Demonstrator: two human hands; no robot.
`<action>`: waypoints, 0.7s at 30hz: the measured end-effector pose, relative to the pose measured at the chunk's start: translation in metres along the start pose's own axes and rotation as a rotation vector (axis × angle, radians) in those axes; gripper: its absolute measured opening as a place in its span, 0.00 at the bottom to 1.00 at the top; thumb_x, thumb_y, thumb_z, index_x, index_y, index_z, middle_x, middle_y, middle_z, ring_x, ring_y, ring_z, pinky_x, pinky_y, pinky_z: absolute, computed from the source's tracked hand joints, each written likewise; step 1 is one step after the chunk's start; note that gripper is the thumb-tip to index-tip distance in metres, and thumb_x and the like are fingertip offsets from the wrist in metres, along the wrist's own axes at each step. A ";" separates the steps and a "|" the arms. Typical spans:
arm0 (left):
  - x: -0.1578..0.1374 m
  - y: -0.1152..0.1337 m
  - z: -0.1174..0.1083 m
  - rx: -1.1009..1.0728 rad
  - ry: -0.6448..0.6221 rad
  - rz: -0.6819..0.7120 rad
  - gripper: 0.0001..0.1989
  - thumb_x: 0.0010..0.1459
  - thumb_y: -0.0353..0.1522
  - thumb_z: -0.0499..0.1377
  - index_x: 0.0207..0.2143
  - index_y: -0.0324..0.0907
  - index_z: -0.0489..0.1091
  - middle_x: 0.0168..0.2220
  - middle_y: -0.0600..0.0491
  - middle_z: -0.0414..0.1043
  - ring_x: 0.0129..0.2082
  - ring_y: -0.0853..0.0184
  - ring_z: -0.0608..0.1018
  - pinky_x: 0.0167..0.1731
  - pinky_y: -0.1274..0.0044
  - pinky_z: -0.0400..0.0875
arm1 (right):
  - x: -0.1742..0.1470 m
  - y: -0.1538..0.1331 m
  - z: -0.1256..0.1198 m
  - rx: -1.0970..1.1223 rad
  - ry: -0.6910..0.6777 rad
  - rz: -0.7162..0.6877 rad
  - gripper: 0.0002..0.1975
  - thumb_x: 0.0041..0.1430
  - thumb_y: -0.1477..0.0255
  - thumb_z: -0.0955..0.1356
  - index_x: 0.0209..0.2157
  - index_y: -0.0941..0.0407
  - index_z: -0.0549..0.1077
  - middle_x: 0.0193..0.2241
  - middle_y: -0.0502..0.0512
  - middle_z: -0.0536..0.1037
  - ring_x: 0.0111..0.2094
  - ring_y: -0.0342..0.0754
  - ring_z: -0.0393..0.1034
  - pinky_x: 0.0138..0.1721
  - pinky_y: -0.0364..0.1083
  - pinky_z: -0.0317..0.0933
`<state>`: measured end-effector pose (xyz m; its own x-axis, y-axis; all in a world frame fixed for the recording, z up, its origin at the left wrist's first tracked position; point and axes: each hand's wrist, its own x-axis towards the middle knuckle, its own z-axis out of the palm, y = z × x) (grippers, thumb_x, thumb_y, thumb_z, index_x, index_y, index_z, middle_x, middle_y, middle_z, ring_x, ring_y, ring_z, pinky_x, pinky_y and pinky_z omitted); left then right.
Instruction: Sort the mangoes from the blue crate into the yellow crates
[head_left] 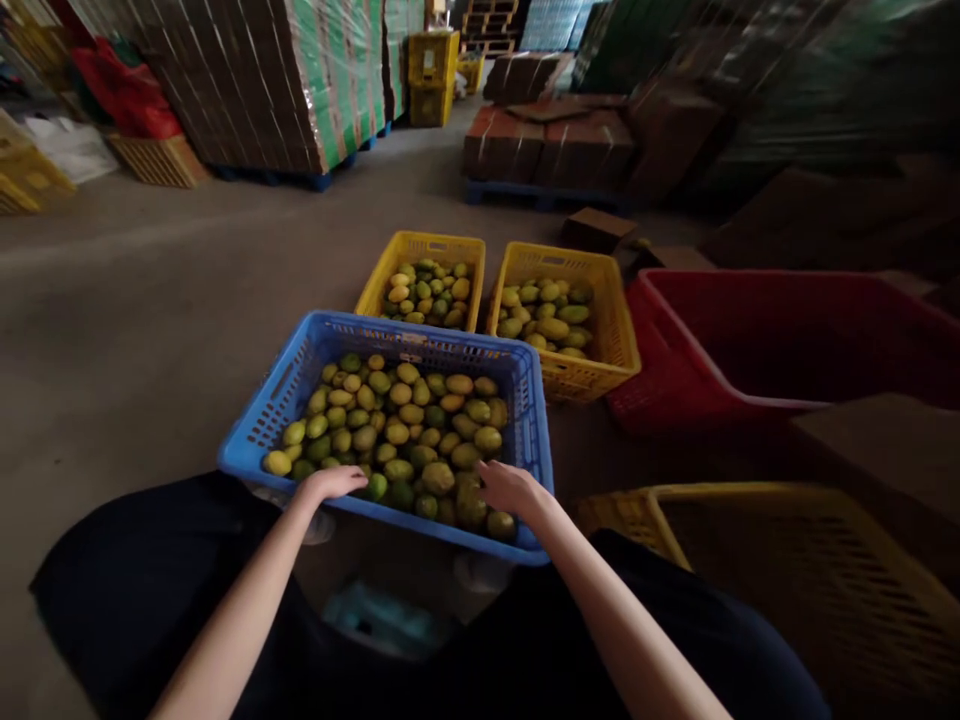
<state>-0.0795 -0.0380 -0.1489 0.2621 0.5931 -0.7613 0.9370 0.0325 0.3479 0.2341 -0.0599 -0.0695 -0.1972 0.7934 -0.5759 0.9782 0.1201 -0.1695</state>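
Observation:
In front of me stands a blue plastic crate holding many small oval fruits, yellow to green, whose exact kind I cannot tell. My left hand reaches over the crate's near rim, fingers stretched toward a bright green fruit at the front. Over the right part of the pile, my right hand has its fingers apart and angled down, close to a large greenish fruit. Neither hand shows a fruit lifted from the pile. The undersides of both hands are hidden.
Beyond the blue crate sit two yellow crates of similar fruit, one left and one right. To the right are a large red bin and a yellow crate. Wrapped pallet stacks and cardboard boxes stand farther back.

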 end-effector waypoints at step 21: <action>0.166 0.086 -0.063 0.348 0.441 0.027 0.24 0.55 0.22 0.51 0.55 0.41 0.64 0.62 0.39 0.55 0.60 0.49 0.59 0.56 0.60 0.56 | -0.012 -0.024 -0.018 0.027 0.060 -0.123 0.22 0.59 0.70 0.65 0.54 0.63 0.67 0.44 0.71 0.74 0.45 0.63 0.71 0.45 0.56 0.61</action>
<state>0.0307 0.1138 -0.2113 0.2358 0.8725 -0.4280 0.9718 -0.2103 0.1067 0.2140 -0.0620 -0.0440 -0.3104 0.8080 -0.5007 0.9446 0.2030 -0.2579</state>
